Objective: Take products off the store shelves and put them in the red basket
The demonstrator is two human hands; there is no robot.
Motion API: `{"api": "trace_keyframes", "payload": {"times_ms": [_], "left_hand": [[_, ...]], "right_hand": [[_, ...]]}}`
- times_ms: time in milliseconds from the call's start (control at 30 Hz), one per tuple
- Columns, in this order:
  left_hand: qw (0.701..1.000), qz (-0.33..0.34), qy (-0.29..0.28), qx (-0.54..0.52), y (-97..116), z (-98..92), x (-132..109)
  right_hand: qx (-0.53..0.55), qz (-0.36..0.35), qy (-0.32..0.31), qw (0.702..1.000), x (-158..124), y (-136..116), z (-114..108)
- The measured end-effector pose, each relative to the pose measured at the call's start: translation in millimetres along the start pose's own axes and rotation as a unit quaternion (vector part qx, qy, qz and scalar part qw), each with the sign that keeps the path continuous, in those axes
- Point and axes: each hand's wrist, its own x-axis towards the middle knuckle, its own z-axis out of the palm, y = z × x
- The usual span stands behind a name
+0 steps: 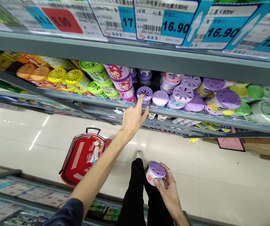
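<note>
Purple-lidded tub (155, 172) low in view, in right hand (170, 191), gripped by fingertips around rim and side, hand part-closed. Left hand (132, 121) at 12 o'clock from tub, stretched to shelf (219, 121), open, no grip; index finger (140, 99) touching purple lid (144, 93) of shelved tub. Red basket (83, 157) on floor at 10 o'clock. Risk: fingertip hold could let tub slip; finger pressure could tip shelved tub or knock leaning stack (122, 83) beside it.

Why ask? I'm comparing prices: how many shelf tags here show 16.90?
2. One price tag sits right of centre on the grey shelf edge, and the other is next to it on the right. More could lie beyond the picture's edge.
</note>
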Motion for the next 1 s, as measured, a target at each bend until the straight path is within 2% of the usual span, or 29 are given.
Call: {"api": "trace_keyframes", "payload": {"times_ms": [133, 233, 300, 367, 467, 533, 633, 767, 900, 1000], "left_hand": [[0.994, 0.005, 0.017, -0.107, 6.9, -8.8, -5.9], [0.968, 0.022, 0.044, -0.246, 21.4, -16.5, -12.7], [0.946, 0.053, 0.067, -0.311, 32.0, -18.5, -12.4], [0.931, 0.087, 0.089, -0.343, 41.2, -16.8, -5.9], [0.923, 0.111, 0.113, -0.351, 50.6, -8.4, 11.7], [0.922, 0.115, 0.126, -0.348, 54.8, -1.5, 22.4], [0.915, 0.115, 0.131, -0.365, 59.8, 7.1, 27.6], [0.906, 0.112, 0.119, -0.39, 64.7, 11.8, 16.9], [0.916, 0.135, 0.109, -0.363, 66.8, 5.5, 6.5], [0.926, 0.178, 0.108, -0.315, 70.2, -1.6, 5.8]], "right_hand": [[0.001, -0.017, 0.011, 1.0, -2.4, -1.3, -2.1], [-0.016, -0.075, 0.052, 0.996, 0.3, -21.9, -12.4], [-0.036, -0.15, 0.096, 0.983, 6.6, -53.5, -21.5], [-0.062, -0.251, 0.141, 0.956, 18.2, -98.8, -28.5], [-0.106, -0.414, 0.197, 0.883, 44.3, -174.0, -30.6], [-0.133, -0.468, 0.2, 0.85, 63.3, -213.0, -28.9], [-0.156, -0.49, 0.192, 0.836, 86.4, -243.4, -30.6], [-0.159, -0.501, 0.207, 0.825, 101.4, -257.1, -43.3], [-0.2, -0.502, 0.201, 0.817, 105.6, -276.3, -55.3], [-0.238, -0.501, 0.225, 0.801, 111.7, -290.1, -61.6]]}}
